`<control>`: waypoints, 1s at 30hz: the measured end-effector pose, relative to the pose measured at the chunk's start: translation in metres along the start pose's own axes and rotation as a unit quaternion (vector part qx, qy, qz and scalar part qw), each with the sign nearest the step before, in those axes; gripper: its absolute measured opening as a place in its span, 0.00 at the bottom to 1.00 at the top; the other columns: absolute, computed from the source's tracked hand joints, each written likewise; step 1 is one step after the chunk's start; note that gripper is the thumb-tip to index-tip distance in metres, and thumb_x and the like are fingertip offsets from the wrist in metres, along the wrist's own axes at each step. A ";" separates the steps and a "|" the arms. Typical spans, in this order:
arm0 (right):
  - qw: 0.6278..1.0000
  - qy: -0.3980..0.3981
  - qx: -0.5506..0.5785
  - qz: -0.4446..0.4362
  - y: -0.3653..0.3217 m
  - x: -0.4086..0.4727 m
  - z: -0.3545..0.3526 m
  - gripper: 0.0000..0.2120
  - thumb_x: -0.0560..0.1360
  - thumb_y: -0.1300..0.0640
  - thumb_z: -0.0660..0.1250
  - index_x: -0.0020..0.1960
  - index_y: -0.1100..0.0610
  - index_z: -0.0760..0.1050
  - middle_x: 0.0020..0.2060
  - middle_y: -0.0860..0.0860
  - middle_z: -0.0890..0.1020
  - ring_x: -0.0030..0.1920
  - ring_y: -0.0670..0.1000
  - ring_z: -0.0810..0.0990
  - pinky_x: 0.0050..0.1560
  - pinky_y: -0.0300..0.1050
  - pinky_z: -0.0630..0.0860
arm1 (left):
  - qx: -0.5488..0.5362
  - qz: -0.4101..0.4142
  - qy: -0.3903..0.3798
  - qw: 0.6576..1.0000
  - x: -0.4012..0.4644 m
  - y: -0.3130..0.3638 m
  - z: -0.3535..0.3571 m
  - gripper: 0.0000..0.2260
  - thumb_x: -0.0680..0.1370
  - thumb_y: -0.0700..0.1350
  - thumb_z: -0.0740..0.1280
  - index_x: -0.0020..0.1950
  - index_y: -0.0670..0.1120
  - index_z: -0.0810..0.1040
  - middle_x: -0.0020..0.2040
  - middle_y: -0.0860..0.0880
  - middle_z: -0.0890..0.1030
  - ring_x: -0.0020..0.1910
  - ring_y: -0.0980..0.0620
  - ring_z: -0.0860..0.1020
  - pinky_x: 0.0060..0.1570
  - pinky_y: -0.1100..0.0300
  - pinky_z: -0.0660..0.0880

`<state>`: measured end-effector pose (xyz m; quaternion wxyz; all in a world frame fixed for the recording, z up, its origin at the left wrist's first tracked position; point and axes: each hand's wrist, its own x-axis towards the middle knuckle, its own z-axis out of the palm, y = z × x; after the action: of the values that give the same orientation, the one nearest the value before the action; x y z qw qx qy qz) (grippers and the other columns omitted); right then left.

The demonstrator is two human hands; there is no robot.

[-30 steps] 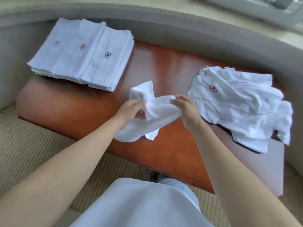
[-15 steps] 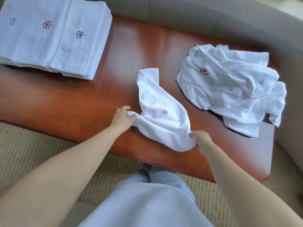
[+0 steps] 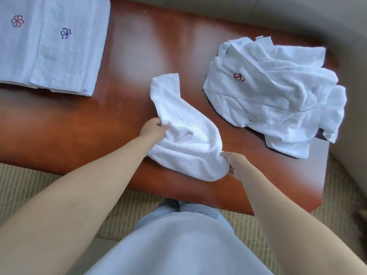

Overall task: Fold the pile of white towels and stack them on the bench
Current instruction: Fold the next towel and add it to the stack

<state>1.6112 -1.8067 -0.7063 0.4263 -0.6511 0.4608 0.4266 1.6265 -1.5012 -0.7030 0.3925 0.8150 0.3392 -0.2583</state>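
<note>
I see the reddish-brown wooden worktop [image 3: 139, 56] filling most of the view, set against a grey upholstered surround, with ribbed beige carpet [image 3: 29, 187] below its near edge; on its far left lies the stack of folded towels [image 3: 53, 46], white and squared up, with a reddish flower emblem and a purple one stitched on the top pieces; on the right side sits the pile of unfolded towels [image 3: 278, 96], rumpled and overlapping, one piece showing a red emblem, its right edge reaching the end of the worktop; between the two, near the front edge, lies a single white towel [image 3: 184, 139], loosely bunched, one narrow end stretched away from me and the bulk gathered at the near side; my left hand [image 3: 154, 129] pinches its left edge with curled fingers; my right hand [image 3: 236, 163] grips the towel's near right corner, fingers closed round the cloth, at the front edge of the worktop; both forearms are bare.
</note>
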 end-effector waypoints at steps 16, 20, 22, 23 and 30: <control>0.860 -0.067 0.354 -0.362 -0.110 -0.141 -0.032 0.09 0.63 0.54 0.69 0.40 0.55 0.72 0.34 0.50 0.69 0.33 0.51 0.67 0.33 0.43 0.66 | -0.405 0.076 0.161 0.897 -0.070 0.084 -0.202 0.06 0.69 0.39 0.66 0.35 0.49 0.74 0.35 0.49 0.71 0.33 0.49 0.68 0.30 0.61 0.64; 0.894 -0.025 0.301 -0.332 -0.076 -0.136 -0.046 0.09 0.63 0.54 0.67 0.42 0.55 0.76 0.36 0.52 0.75 0.33 0.52 0.71 0.35 0.45 0.69 | -0.391 0.057 0.190 0.899 -0.075 0.037 -0.203 0.05 0.78 0.42 0.66 0.47 0.50 0.81 0.49 0.45 0.81 0.46 0.47 0.76 0.42 0.56 0.74; 0.934 -0.018 0.233 -0.271 -0.050 -0.114 -0.040 0.09 0.67 0.57 0.66 0.46 0.59 0.78 0.35 0.55 0.77 0.31 0.54 0.74 0.34 0.45 0.72 | -0.339 0.019 0.155 0.928 -0.070 0.003 -0.180 0.10 0.80 0.43 0.65 0.59 0.46 0.82 0.58 0.43 0.82 0.51 0.46 0.78 0.55 0.50 0.80; 0.948 -0.016 0.195 -0.252 -0.038 -0.103 -0.037 0.08 0.69 0.58 0.67 0.47 0.59 0.79 0.36 0.56 0.78 0.32 0.55 0.76 0.33 0.44 0.73 | -0.299 0.001 0.140 0.944 -0.068 -0.013 -0.169 0.13 0.81 0.43 0.65 0.65 0.44 0.80 0.60 0.43 0.81 0.53 0.47 0.78 0.60 0.48 0.79; 0.975 -0.054 -0.038 -0.213 0.032 -0.055 -0.022 0.11 0.77 0.54 0.71 0.55 0.60 0.83 0.45 0.56 0.85 0.43 0.55 0.83 0.46 0.47 0.77 | -0.173 -0.123 0.065 0.975 -0.090 -0.093 -0.115 0.08 0.82 0.37 0.61 0.52 0.42 0.79 0.54 0.40 0.80 0.48 0.44 0.79 0.49 0.56 0.74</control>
<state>1.5726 -1.8214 -0.6532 0.5071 -0.7258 0.2709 0.3777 1.5173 -1.3957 -0.6199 0.4697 0.7021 0.5010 -0.1882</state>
